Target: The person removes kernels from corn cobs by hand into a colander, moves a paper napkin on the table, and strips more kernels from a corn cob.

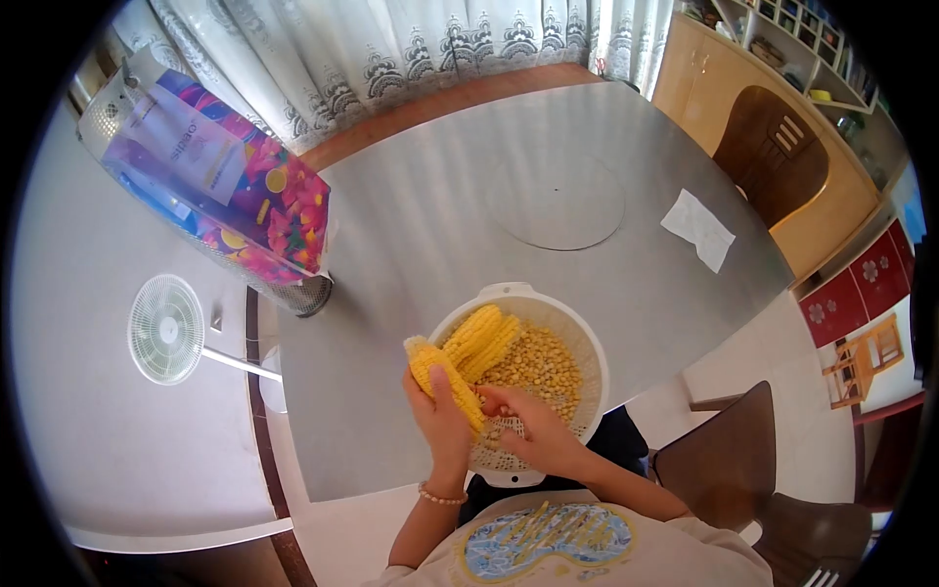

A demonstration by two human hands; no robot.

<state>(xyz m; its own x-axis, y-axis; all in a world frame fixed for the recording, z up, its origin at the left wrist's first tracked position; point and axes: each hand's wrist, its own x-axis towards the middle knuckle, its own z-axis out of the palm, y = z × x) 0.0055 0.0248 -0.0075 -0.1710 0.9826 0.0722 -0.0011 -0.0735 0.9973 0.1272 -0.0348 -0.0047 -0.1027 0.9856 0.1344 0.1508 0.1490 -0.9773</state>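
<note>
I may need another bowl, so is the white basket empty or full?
Partly full: loose kernels and corn ears lie in the basket, bare bottom showing.

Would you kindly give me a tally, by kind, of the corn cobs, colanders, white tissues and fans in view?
Corn cobs: 3 (1 in the left hand, 2 in the colander)
Colander: 1
White tissue: 1
Fan: 1
Total: 6

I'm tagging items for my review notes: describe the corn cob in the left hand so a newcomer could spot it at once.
At the near edge of the grey table is a round white basket. Over its left side, the left hand holds a yellow corn cob aslant. The other cobs lie in the basket; this one alone is held.
</note>
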